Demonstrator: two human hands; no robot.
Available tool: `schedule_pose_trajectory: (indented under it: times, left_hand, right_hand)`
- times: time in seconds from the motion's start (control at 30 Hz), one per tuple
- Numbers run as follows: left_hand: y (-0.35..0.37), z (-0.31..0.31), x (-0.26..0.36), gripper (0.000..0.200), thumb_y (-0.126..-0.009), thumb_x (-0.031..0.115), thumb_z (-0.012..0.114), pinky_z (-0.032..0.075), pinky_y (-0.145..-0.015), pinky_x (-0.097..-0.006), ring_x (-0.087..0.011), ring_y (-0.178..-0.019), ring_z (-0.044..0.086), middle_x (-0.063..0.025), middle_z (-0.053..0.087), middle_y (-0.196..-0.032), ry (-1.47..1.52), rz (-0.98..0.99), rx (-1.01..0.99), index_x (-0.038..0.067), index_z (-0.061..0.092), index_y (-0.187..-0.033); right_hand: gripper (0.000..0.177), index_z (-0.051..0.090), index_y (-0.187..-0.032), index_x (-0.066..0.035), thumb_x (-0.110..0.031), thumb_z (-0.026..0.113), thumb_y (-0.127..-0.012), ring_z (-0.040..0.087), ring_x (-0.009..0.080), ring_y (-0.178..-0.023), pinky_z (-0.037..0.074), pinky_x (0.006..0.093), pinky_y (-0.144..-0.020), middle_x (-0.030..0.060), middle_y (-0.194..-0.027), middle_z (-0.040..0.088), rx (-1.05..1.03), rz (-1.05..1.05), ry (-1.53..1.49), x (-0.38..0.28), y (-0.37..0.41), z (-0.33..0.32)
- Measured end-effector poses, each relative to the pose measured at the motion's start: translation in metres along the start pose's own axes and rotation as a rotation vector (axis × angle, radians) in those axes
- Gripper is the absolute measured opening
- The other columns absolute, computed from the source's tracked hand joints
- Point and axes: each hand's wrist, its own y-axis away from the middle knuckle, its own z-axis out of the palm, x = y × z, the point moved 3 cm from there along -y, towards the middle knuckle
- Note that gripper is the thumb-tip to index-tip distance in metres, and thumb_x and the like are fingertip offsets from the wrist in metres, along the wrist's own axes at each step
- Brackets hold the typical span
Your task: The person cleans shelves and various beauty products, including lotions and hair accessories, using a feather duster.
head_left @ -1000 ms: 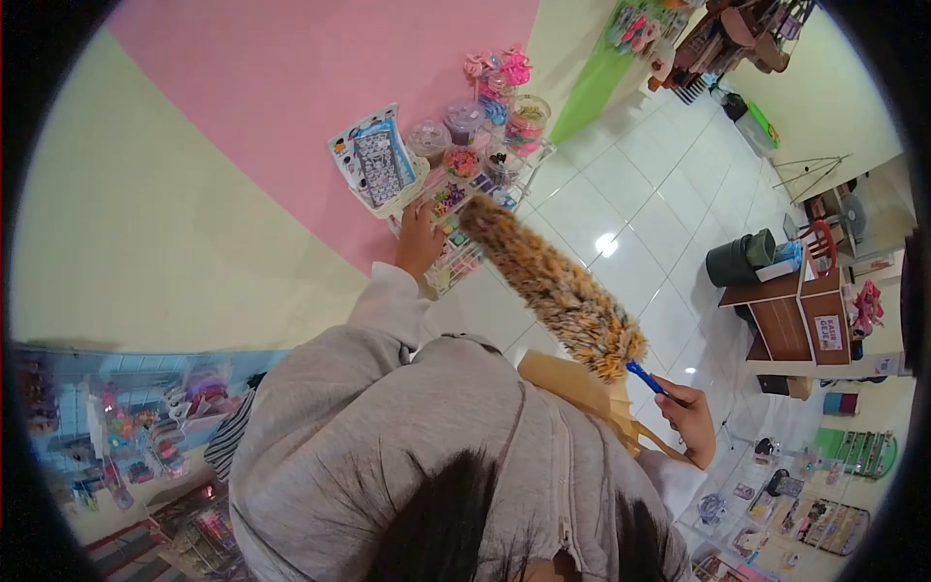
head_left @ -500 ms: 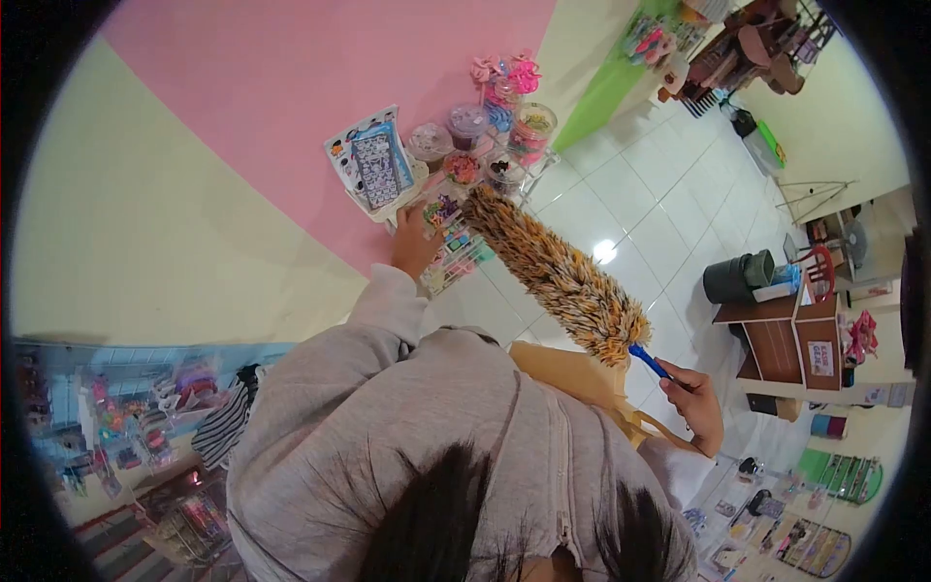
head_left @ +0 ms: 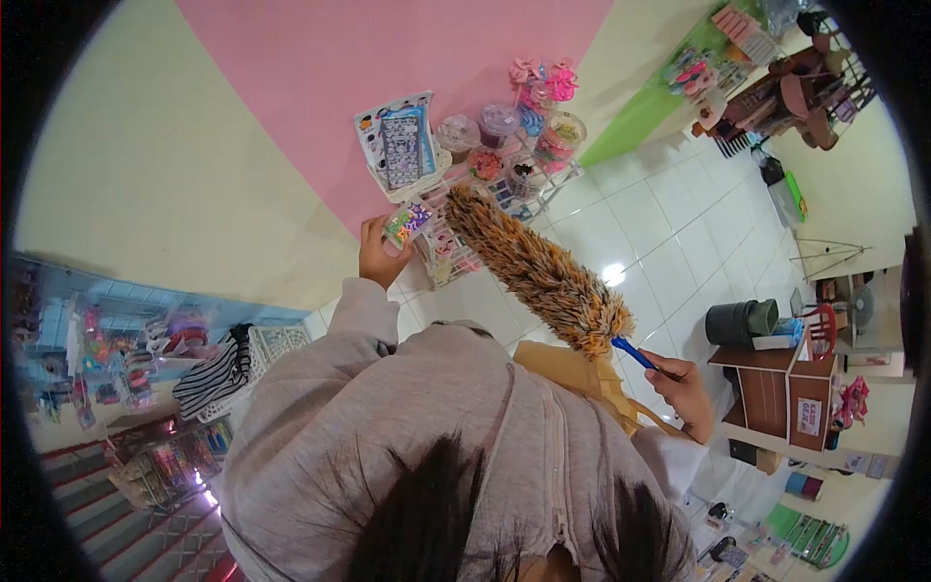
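My right hand (head_left: 682, 396) is closed round the blue handle of a fluffy brown-and-orange duster (head_left: 543, 276). The duster slants up and left, its tip close to the top of a white wire rack (head_left: 441, 274). At the rack's left side, my left hand (head_left: 378, 254) grips a small clear tub (head_left: 408, 224) of colourful little pieces, tilted and off the rack. Beside it on the rack stand a white basket (head_left: 433, 180) with patterned cards and several clear tubs, among them a purple-lidded tub (head_left: 498, 121) and a tub of pink and yellow items (head_left: 561, 139).
Pink and cream wall (head_left: 291, 87) rises behind the rack. White floor tiles (head_left: 659, 223) stretch to the right, towards a brown counter (head_left: 784, 393) with a dark green bin (head_left: 734, 324). Packaged accessories (head_left: 145, 364) hang on a blue panel at lower left.
My left hand has lifted the small tub from the rack and drawn it left. The duster stays in my right hand, shifted slightly left. The view has turned a little.
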Motion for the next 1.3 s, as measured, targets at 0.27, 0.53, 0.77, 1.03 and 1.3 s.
schedule_pose_trajectory:
  times: [0.27, 0.53, 0.77, 1.03, 1.3]
  left_hand:
    - [0.005, 0.0, -0.003, 0.063, -0.065, 0.011, 0.073, 0.049, -0.09, -0.0353, -0.0283, -0.106, 0.055, -0.0153, 0.049, -0.116, 0.071, -0.078, 0.011, 0.0, 0.044, -0.121]
    - [0.016, -0.01, -0.005, 0.067, -0.063, 0.008, 0.074, 0.048, -0.09, -0.0359, -0.0264, -0.101, 0.058, -0.0171, 0.053, -0.111, 0.156, -0.155, 0.073, -0.002, 0.041, -0.121]
    - [0.022, -0.015, -0.017, 0.066, -0.064, 0.01, 0.075, 0.048, -0.087, -0.0348, -0.026, -0.1, 0.058, -0.0162, 0.053, -0.11, 0.151, -0.13, 0.099, -0.001, 0.04, -0.119]
    - [0.016, -0.005, 0.003, 0.066, -0.067, 0.006, 0.075, 0.047, -0.092, -0.0334, -0.0237, -0.104, 0.057, -0.0165, 0.051, -0.116, 0.265, -0.147, 0.066, -0.001, 0.037, -0.121]
    - [0.009, 0.009, 0.009, 0.064, -0.066, 0.004, 0.072, 0.046, -0.094, -0.0327, -0.0243, -0.106, 0.057, -0.0157, 0.051, -0.118, 0.202, -0.139, -0.006, 0.001, 0.04, -0.122]
  right_hand:
    - [0.032, 0.064, -0.116, -0.005, -0.007, 0.064, -0.084, 0.036, 0.0034, -0.061, 0.03, 0.0201, -0.053, -0.007, -0.068, 0.05, 0.046, 0.03, 0.005, -0.01, -0.01, 0.006]
    - [0.034, 0.064, -0.118, -0.01, -0.013, 0.064, -0.084, 0.031, 0.0003, -0.047, 0.023, 0.0192, -0.043, -0.0092, -0.056, 0.041, -0.086, -0.071, 0.017, -0.004, -0.031, 0.024]
    - [0.033, 0.064, -0.116, -0.007, -0.009, 0.066, -0.084, 0.035, 0.0038, -0.059, 0.029, 0.0204, -0.053, -0.0074, -0.064, 0.046, 0.008, 0.018, -0.027, 0.002, -0.028, 0.015]
    - [0.033, 0.064, -0.117, -0.01, -0.012, 0.065, -0.084, 0.031, 0.0015, -0.051, 0.024, 0.0199, -0.046, -0.0087, -0.059, 0.042, -0.041, 0.036, -0.023, 0.002, -0.021, 0.019]
    - [0.031, 0.064, -0.114, -0.001, -0.005, 0.066, -0.083, 0.041, 0.0031, -0.064, 0.032, 0.0197, -0.056, -0.0059, -0.071, 0.054, 0.057, 0.08, -0.106, 0.01, 0.02, -0.01]
